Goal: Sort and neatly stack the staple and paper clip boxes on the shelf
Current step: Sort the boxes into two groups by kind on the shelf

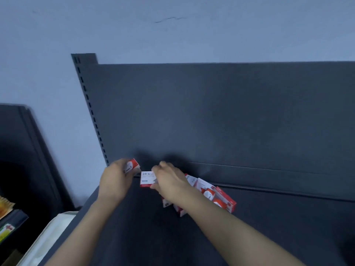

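left hand (115, 179) closed around a small red-and-white box (133, 165), held tilted near the back left corner of the shelf (278, 217), close to the slotted upright (92, 112). right hand (169, 181) pinches a second box (147, 179) by its right edge, white face up, printed "24/6", so likely staples. whether it rests on the shelf or is just lifted, cannot tell.

loose pile of boxes (215, 196) lies behind and under the right forearm, leaning on one another at odd angles, some on edge.

risks, as judged:
- forearm passes right over the pile; a drag could knock the leaning boxes flat or push them toward the front edge.
- the two held boxes are near each other; setting one down could bump the other out of line.
- pinch on the white-faced box is at one edge only, could pivot or slip.
- staples and paper clips look alike in red and white; easy to mix sorts.

hard to make out:
- label on the left box blurred, partly covered by fingers.
- pile count unclear; several hidden by the arm.
- print on pile boxes unreadable.
- dim light, motion blur at both hands.
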`<state>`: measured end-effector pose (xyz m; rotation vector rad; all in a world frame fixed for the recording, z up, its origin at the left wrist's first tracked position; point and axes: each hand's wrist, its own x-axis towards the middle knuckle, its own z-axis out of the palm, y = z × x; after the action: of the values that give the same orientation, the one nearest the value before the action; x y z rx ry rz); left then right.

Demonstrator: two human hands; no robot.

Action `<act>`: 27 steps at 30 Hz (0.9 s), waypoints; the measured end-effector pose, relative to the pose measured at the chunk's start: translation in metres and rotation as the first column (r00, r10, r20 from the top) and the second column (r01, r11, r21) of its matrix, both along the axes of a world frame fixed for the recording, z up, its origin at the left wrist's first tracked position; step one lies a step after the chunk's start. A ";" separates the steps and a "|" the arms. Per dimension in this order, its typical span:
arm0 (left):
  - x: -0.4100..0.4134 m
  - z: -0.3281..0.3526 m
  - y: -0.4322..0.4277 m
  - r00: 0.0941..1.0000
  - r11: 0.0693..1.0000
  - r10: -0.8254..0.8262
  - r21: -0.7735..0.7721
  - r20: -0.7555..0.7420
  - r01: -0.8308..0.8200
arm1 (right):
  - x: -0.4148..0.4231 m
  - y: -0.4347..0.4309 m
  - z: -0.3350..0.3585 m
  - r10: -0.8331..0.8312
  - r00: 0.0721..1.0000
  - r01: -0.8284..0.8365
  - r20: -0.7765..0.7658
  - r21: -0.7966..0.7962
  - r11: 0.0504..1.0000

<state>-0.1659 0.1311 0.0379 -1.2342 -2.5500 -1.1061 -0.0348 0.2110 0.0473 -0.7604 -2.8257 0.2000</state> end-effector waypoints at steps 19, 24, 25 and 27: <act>0.394 0.055 0.151 0.829 0.818 -0.557 0.133 -0.054 0.559 | 0.424 0.084 0.045 -0.551 0.828 0.557 0.107 -0.031 0.830; 0.491 0.041 0.170 0.799 0.795 -0.601 0.096 -0.006 0.599 | 0.503 0.086 0.015 -0.492 0.858 0.503 0.148 -0.044 0.863; 0.506 0.038 0.173 0.792 0.790 -0.610 0.084 0.001 0.608 | 0.512 0.085 0.008 -0.473 0.868 0.484 0.151 -0.044 0.874; 0.530 0.033 0.179 0.781 0.780 -0.625 0.040 -0.001 0.624 | 0.524 0.084 -0.008 -0.430 0.887 0.443 0.168 -0.046 0.895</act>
<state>0.3644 0.3102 0.0707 -2.1596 -2.1366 -1.2433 0.4896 0.2951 0.0394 -1.4642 -2.7004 0.1925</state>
